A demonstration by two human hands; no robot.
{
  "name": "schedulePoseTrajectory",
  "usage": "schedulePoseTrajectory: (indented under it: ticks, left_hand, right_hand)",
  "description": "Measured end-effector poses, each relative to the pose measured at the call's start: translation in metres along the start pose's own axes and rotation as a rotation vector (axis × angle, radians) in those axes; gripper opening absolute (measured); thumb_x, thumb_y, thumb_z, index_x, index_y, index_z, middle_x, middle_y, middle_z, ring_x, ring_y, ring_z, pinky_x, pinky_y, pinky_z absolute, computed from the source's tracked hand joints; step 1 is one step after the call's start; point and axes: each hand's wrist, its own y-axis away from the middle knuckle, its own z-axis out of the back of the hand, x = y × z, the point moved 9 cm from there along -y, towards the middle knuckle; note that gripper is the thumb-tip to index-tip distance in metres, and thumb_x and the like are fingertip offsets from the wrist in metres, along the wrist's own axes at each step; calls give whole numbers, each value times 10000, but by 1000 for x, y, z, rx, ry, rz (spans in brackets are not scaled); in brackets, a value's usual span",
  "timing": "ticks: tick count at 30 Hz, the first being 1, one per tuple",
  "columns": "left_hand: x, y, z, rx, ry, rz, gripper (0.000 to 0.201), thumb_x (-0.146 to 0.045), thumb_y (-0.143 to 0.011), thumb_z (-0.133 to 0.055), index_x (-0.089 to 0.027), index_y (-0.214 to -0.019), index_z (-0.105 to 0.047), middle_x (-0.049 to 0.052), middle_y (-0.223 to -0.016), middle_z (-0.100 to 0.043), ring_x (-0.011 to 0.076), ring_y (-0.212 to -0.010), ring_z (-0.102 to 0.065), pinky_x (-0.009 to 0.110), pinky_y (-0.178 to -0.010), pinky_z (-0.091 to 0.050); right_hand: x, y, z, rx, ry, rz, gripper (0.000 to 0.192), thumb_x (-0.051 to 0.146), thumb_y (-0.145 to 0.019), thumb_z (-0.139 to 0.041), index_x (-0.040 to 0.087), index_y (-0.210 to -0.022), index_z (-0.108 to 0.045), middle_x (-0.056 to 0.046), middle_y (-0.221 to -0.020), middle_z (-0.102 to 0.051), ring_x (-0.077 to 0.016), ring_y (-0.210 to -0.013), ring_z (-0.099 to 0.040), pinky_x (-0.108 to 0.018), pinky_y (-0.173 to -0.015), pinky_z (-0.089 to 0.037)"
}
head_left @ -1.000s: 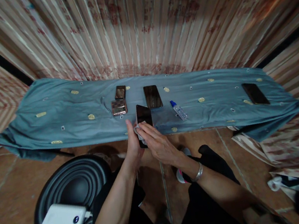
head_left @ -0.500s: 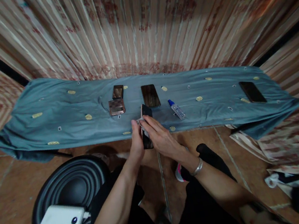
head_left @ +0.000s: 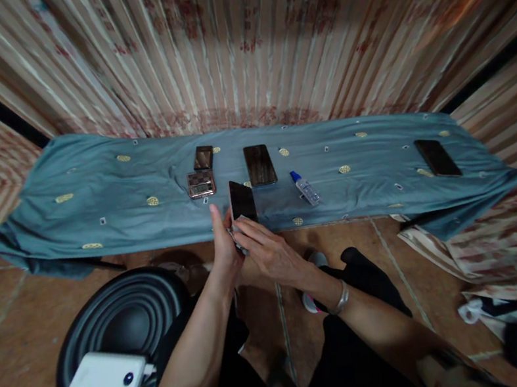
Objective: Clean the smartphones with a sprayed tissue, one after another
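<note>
My left hand [head_left: 225,243] is closed around the lower left side of a dark smartphone [head_left: 242,202], its thumb pointing up. Over the phone's lower part lies my right hand [head_left: 268,249], its fingers bent and pressing a small greyish cloth [head_left: 239,237] against it; most of the cloth is hidden. The phone is tilted above the front edge of the cloth-covered table. Just beyond it rests another dark phone [head_left: 260,165]. To the right lies a clear bottle with a blue cap [head_left: 306,189]. A patterned compact-like case [head_left: 201,184] and a small dark case [head_left: 203,158] lie to the left.
A blue-green cloth [head_left: 105,207] with pineapple prints covers the long narrow table. At its right end lies another dark phone [head_left: 437,157]. A white power bank [head_left: 107,377] with a cable sits on a round black stool [head_left: 114,312] at lower left. Striped curtains [head_left: 213,48] hang behind.
The held phone has turned, now showing more of its dark face. Both hands have shifted slightly left and toward me, and the right hand's fingers have slid lower on the phone.
</note>
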Motion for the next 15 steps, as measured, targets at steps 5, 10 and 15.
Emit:
schedulePoseTrajectory:
  ticks: [5, 10, 15]
  left_hand:
    - [-6, 6, 0, -43, 34, 34, 691, -659, -953, -253, -156, -1052, -715, 117, -907, -769, 279, -1009, -723, 373, -842, -588]
    - [-3, 9, -1, -70, 78, 85, 687, -652, -960, -209, -188, -1092, -698, 100, -912, -767, 263, -994, -727, 373, -834, -594]
    - [5, 11, -5, -54, 55, 122, 732, -667, -952, -210, -134, -1064, -698, 113, -821, -757, 253, -920, -737, 379, -836, -593]
  right_hand:
    - [8, 1, 1, -30, 5, 56, 394, 93, -992, -383, 126, -1348, -549, -157, -1362, -609, -224, -1424, -439, -423, -1159, -466]
    - [14, 0, 6, -69, 8, 92, 361, 85, -980, -427, 101, -1304, -585, -160, -1278, -662, -236, -1372, -504, -412, -1149, -482]
    - [14, 1, 13, -105, 74, 89, 346, 90, -983, -413, 107, -1262, -617, -148, -1231, -690, -230, -1290, -581, -406, -1101, -526]
